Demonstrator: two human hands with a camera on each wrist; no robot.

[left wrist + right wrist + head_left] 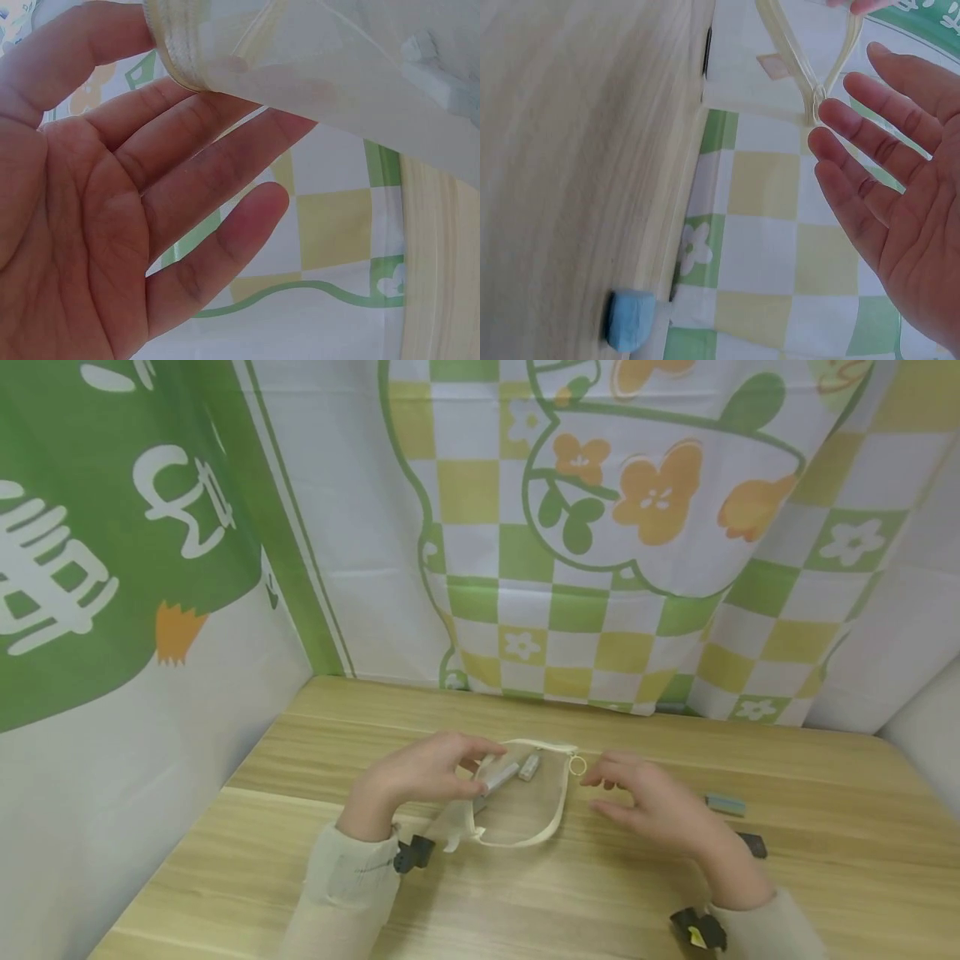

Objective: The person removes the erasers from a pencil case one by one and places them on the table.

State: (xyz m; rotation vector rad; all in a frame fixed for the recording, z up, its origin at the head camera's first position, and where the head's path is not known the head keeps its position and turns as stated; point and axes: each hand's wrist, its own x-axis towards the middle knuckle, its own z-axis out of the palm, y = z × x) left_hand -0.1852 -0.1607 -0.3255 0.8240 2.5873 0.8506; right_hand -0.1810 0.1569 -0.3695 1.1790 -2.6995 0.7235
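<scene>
A see-through zip pouch with a cream zipper edge stands unzipped, its mouth spread into a loop. My left hand holds it at the left; in the left wrist view the thumb is at the zipper edge and the fingers reach behind the clear sheet. Inside lie a white pen-shaped item and a small pale block. Beside the round zipper pull, my right hand has loosely spread fingers and holds nothing. The right wrist view shows its fingertips near the zipper's end.
To the right of my right hand, a blue-grey block lies on the wooden table. A dark item sits close to it, partly hidden by the forearm. A patterned curtain hangs behind the table's far edge.
</scene>
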